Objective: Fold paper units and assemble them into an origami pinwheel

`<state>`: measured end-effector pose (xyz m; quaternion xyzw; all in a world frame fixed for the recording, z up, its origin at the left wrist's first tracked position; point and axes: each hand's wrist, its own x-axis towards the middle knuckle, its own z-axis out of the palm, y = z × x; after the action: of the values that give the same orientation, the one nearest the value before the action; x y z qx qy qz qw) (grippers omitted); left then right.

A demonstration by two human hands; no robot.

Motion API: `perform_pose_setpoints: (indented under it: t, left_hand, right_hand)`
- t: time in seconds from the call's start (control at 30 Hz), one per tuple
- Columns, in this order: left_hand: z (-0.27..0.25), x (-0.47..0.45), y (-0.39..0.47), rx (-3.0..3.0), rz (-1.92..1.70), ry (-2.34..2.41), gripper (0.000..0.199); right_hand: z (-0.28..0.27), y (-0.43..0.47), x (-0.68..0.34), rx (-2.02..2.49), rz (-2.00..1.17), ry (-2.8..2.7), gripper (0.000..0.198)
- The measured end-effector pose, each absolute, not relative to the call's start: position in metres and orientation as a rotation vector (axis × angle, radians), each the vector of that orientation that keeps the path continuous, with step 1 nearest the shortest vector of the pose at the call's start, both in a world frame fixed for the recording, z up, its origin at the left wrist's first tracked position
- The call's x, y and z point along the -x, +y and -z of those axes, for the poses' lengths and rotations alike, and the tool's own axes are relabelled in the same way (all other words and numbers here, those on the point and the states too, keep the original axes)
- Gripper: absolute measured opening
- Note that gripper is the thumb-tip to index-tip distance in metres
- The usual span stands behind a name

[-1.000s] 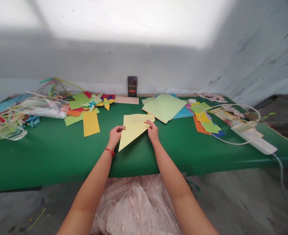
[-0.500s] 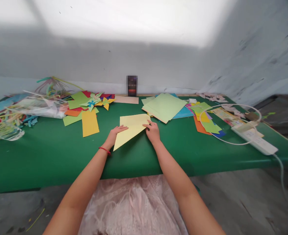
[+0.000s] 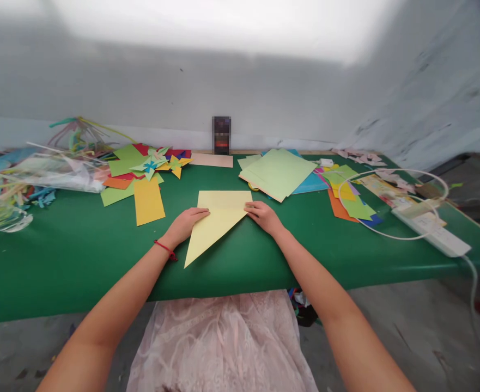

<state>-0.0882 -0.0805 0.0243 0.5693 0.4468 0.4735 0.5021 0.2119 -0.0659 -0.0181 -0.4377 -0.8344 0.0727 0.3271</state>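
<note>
The pale yellow paper sheet lies before the person on the green tabletop, apparently doubled over once along its slanting edge — which doesn't look pressed flat yet. The right hand grasps its right corner; the left hand lays fingers over its left edge, thumb hidden, so I cannot tell whether it grips. Beyond, light green sheets mostly hide something yellow — unidentifiable — and the pile of coloured strips is cut off leftward
</note>
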Motion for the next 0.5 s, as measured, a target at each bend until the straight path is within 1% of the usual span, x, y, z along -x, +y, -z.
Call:
perform_pose_setpoints:
  t: [0.07, 0.1, 0.2, 0.27, 0.37, 0.5]
  left_hand:
    - [-0.024, 0.092, -0.076, -1.49, -1.039, 1.079, 0.016]
    - [-0.023, 0.095, -0.073, -1.635, -0.955, 1.068, 0.018]
    - [-0.018, 0.103, -0.065, -2.257, -0.668, 0.993, 0.031]
    - [-0.014, 0.106, -0.059, -2.562, -0.562, 0.959, 0.032]
    - [-0.012, 0.106, -0.05, -2.702, -0.562, 0.971, 0.03]
    - [-0.016, 0.102, -0.04, -2.646, -0.57, 0.998, 0.029]
  right_hand:
    - [0.017, -0.067, -0.213, 1.141, -0.179, -2.206, 0.023]
    - [0.016, -0.067, -0.215, 1.139, -0.175, -2.219, 0.023]
    - [0.012, -0.064, -0.219, 1.095, -0.118, -2.309, 0.022]
    - [0.01, -0.061, -0.222, 1.042, -0.052, -2.385, 0.021]
    - [0.007, -0.054, -0.223, 1.007, -0.018, -2.418, 0.019]
    - [0.006, -0.044, -0.221, 1.028, -0.089, -2.397, 0.016]
